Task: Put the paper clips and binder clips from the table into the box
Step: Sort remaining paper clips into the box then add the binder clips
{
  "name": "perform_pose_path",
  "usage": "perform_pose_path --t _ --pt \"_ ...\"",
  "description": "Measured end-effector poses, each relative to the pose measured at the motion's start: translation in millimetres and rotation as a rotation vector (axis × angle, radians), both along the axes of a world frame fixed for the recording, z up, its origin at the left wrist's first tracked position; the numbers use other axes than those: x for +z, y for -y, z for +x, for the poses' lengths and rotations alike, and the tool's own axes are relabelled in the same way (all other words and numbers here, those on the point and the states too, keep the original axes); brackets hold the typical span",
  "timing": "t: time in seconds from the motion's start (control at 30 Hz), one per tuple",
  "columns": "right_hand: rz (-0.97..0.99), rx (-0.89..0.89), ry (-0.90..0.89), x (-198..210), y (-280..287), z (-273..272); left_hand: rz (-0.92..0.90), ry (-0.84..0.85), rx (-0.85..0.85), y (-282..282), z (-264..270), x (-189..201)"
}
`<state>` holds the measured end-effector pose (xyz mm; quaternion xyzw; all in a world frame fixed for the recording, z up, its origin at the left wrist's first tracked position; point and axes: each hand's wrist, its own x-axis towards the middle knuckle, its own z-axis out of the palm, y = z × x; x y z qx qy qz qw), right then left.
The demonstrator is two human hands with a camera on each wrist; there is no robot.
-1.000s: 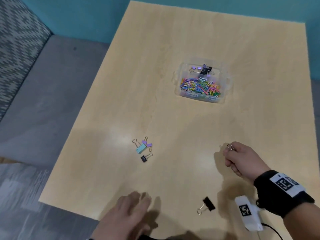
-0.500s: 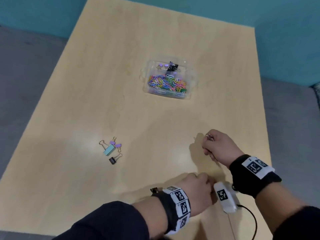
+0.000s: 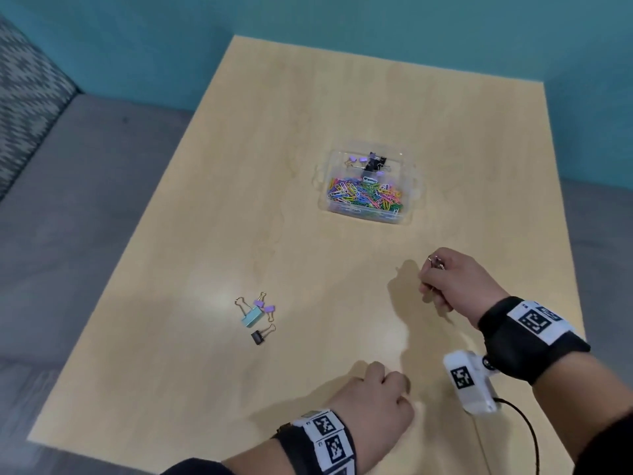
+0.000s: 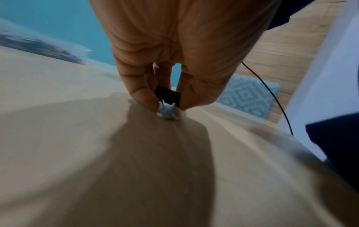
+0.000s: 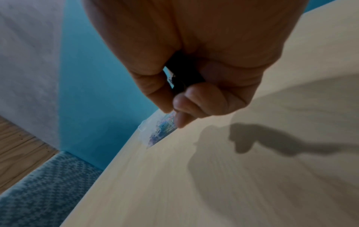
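A clear plastic box [image 3: 407, 214] at the table's far middle holds many coloured paper clips [image 3: 363, 195] and a few binder clips [image 3: 373, 162]. Left of centre lie a light blue binder clip [image 3: 251, 317], two small purple ones [image 3: 269, 308] and a small black one [image 3: 257, 337]. My left hand [image 3: 394, 383] is curled near the front edge. In the left wrist view its thumb and finger [image 4: 167, 106] pinch a black binder clip [image 4: 168, 96] just above the table. My right hand [image 3: 431, 274] hovers right of centre, gripping a dark binder clip [image 5: 184, 76] whose silver wire handles [image 3: 435, 261] stick out.
The wooden table [image 3: 308, 97] stands against a teal wall [image 3: 342, 22], with grey upholstery [image 3: 68, 200] off its left edge. A white tagged wrist camera [image 3: 467, 382] with a black cable hangs under my right wrist, close to my left hand.
My left hand came in from the front edge, closed on the black binder clip that lay there and now pinches it. My right hand kept its grip and barely moved.
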<state>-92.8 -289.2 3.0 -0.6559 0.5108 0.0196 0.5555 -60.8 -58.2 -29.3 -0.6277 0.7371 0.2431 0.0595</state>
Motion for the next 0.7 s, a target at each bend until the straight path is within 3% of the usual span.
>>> perform_pose_path --t 0.07,0.23,0.3,0.4,0.53,0.6,0.7 --pt "-0.014 0.017 0.025 1 7 15 -0.007 -0.121 0.215 -11 18 5" --pt "-0.093 0.077 0.040 7 33 53 -0.108 -0.513 1.078 -35 90 25" --pt "-0.138 0.090 0.022 10 47 69 -0.202 -0.570 1.283 -43 123 32" --pt "-0.362 0.231 -0.062 17 71 98 -0.286 -0.341 1.256 -50 165 28" --pt "-0.717 0.600 -0.298 19 92 139 -0.087 -0.039 1.031 -50 178 5" --pt "-0.799 0.731 -0.365 16 97 155 -0.008 0.017 0.978 -46 176 -1" --pt "-0.858 0.780 -0.399 10 103 175 0.009 0.056 0.906 -42 176 -2"
